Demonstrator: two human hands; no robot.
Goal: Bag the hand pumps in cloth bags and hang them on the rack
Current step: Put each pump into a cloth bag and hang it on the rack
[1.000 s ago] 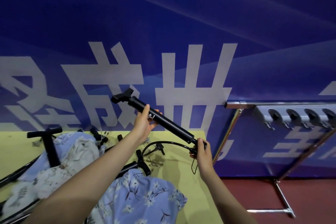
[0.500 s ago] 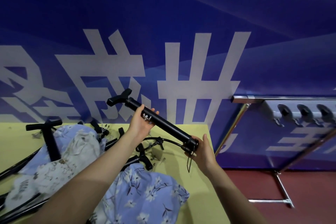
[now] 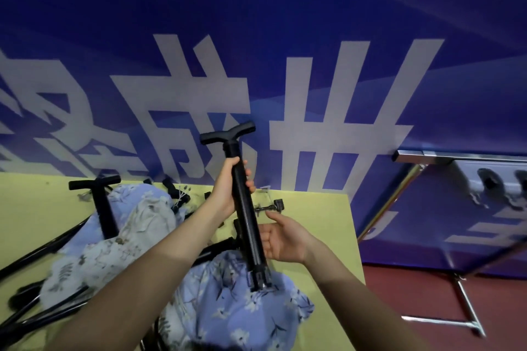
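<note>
A: Where is the pump?

B: The black hand pump (image 3: 245, 208) stands nearly upright above the yellow bench (image 3: 313, 208), with its T-handle on top and its foot end low, over the blue flowered cloth bag (image 3: 236, 308) that lies nearest the person.

A: Who has hold of it?

B: The left hand (image 3: 228, 194) grips the upper part of the barrel, just below the handle, with its fingers (image 3: 247, 177) wrapped around it.

A: And the other hand?

B: The right hand (image 3: 285, 239) is just right of the barrel's lower half, palm turned toward the pump, its fingers loosely spread. The fingertips lie close to the barrel, but I cannot tell if they touch it. It grips nothing.

A: What else lies near the pump?

B: Left of it a pale flowered bag (image 3: 114, 236) lies crumpled on the bench, and a second pump (image 3: 99, 199) sticks up from that heap with its T-handle on top. More black pump barrels (image 3: 42, 253) lie slanted at the far left. Just behind the held pump, a thin black hose with a small fitting (image 3: 278, 205) rests on the bench.

A: And the rack?

B: The metal rack (image 3: 456, 157) stands well to the right of the pump, past the bench's edge, against the blue wall banner (image 3: 285, 23). A row of hooks (image 3: 490, 179) hangs under its top bar, blurred.
</note>
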